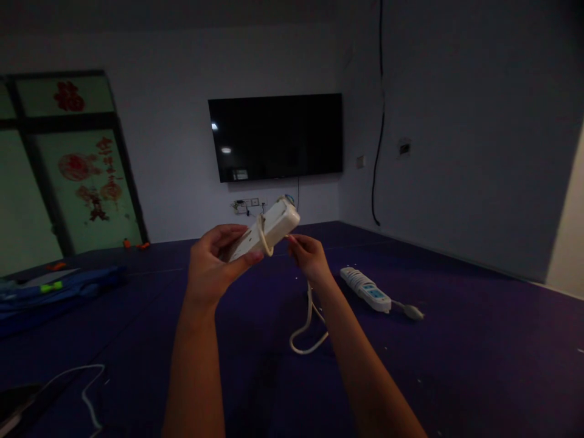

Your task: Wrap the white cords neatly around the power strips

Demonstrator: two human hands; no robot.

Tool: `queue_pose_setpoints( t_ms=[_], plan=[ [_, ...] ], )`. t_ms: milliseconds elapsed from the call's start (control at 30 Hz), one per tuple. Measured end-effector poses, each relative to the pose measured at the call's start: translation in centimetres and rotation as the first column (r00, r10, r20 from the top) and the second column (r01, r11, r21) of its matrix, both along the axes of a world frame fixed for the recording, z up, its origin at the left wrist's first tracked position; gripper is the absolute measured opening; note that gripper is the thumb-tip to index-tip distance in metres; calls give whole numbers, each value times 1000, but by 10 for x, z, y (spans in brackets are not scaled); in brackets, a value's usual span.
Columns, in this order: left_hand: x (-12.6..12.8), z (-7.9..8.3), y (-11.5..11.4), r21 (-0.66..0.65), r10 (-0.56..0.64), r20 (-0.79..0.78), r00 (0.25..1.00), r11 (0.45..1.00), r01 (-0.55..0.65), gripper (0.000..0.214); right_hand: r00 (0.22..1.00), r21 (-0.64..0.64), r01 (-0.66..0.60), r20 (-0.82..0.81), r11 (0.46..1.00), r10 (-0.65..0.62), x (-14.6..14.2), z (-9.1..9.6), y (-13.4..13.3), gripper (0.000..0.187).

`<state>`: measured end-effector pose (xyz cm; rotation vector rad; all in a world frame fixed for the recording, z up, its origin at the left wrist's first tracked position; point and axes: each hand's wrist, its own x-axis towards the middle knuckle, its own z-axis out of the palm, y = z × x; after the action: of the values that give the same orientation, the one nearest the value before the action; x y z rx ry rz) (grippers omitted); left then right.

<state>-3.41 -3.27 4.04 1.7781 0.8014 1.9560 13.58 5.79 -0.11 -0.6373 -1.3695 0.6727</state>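
Observation:
A white power strip [274,224] is tilted up in front of me, gripped by my left hand [218,258] between thumb and fingers. One turn of its cord [261,234] loops around the strip's body. Just under the strip's far end, my right hand [308,252] pinches the cord close to the strip. From there the loose cord [301,350] hangs and curves below my right hand, partly hidden behind my forearm. To the right, a second power strip [376,297] lies on the purple floor, its cord wound round it and its plug end [413,312] pointing right.
A television [276,137] hangs on the far wall above several sockets [249,202]. A black cable [378,152] runs down the right wall. Blue cloth [77,292] lies at left, near a glass door [82,182]. A thin white cable [86,395] lies at lower left.

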Motion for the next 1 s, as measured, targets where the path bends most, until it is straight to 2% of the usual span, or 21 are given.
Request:
queue_pose_setpoints(
  t_ms=[133, 267, 533, 633, 733, 800, 867, 1000],
  plan=[
    [2, -4, 17, 23, 102, 156, 982, 994, -107, 48, 997, -20, -25, 72, 999, 26, -9, 2, -7, 44],
    [6, -9, 30, 57, 231, 232, 945, 966, -250, 46, 979, 12, -19, 206, 1000, 16, -16, 5, -18, 39],
    [12, -16, 41, 101, 414, 154, 897, 897, -431, 46, 869, 142, 67, 478, 988, -127, -15, 12, -30, 33],
    [15, -22, 46, 179, 531, 88, 843, 824, -538, 44, 799, 202, 136, 557, 970, -228, -16, 17, -40, 31],
    [18, -29, 51, 312, 685, 7, 729, 691, -652, 42, 740, 227, 178, 610, 958, -282, -17, 21, -48, 28],
    [19, -31, 52, 383, 755, -47, 654, 618, -686, 43, 719, 229, 194, 628, 954, -297, -16, 22, -50, 26],
    [16, -32, 53, 420, 802, -98, 590, 571, -706, 42, 697, 214, 210, 651, 954, -300, -14, 22, -50, 25],
    [1, -29, 52, 416, 852, -194, 487, 521, -745, 40, 667, 144, 195, 705, 970, -239, -11, 21, -49, 20]
  ],
)
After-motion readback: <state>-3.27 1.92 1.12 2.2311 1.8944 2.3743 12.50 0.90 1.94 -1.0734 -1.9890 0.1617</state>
